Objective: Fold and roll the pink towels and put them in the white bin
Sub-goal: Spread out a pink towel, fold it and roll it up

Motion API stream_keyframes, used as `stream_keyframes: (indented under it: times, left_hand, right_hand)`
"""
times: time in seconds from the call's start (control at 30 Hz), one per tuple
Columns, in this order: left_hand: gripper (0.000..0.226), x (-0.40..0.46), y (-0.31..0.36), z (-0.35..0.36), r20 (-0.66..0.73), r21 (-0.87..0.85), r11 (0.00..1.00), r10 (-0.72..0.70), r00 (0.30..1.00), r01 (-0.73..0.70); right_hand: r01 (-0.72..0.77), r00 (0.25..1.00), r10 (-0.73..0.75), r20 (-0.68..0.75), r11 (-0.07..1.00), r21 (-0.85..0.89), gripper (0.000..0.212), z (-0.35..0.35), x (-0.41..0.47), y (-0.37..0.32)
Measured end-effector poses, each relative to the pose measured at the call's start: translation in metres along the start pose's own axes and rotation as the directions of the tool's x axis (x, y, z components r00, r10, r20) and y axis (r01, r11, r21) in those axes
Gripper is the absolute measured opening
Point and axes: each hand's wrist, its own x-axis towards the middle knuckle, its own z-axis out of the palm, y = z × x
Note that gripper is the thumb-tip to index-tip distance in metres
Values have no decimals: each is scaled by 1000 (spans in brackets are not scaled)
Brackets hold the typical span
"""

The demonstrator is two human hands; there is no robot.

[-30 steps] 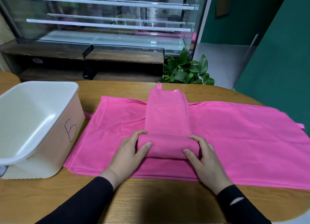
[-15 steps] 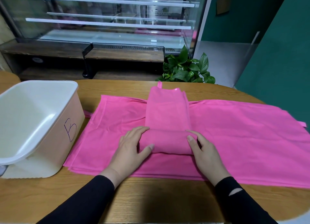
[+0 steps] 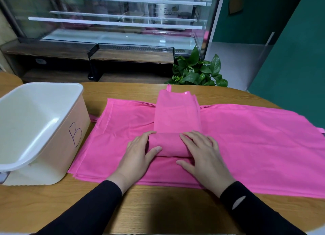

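The left hand (image 3: 136, 155) curls around the left end of the rolled pink towel (image 3: 167, 144); the right hand (image 3: 202, 152) lies flat on its right end. The towel rests on spread pink towels (image 3: 255, 143) beside the white bin (image 3: 58, 146).

handwritten letter "b" on side wall of white bin (image 3: 75, 136); label in glass case (image 3: 168, 12) too blurred
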Motion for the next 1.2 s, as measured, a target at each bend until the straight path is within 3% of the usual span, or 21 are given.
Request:
stream_keyframes:
  times: [0.17,0.4,0.67,0.87,0.97,1.03,1.1,1.2]
  left_hand:
    - [76,0,-2,1,-1,-26,1000,-17,1000,17]
    - [100,-1,4,-1,-21,24,1000,6,1000,-5]
    - [83,-4,6,1,-58,37,999,19,998,-16]
    - [54,-3,6,3,-59,26,1000,-1,998,2]
    - [57,0,8,0,-103,16,1000,10,995,-8]
    - [62,4,11,-4,-79,137,983,129,988,-118]
    - [65,10,16,-6,42,332,899,288,957,-285]
    - [73,16,21,-6,119,438,835,313,942,-333]
  right_hand:
    - [-25,998,32,52,991,-132,69,-6,19,-5]
    - [98,972,-76,223,991,-92,61,-27,34,13]
    - [95,916,-117,384,993,77,73,-40,34,23]
    - [0,839,-121,531,975,223,64,-40,57,31]
    - [-47,828,-108,550,964,260,58,-36,61,34]
    - [-63,818,-115,564,956,286,59,-35,63,36]
    - [-88,810,-116,575,945,315,56,-35,65,38]
    - [-77,802,-120,586,951,300,51,-34,65,37]
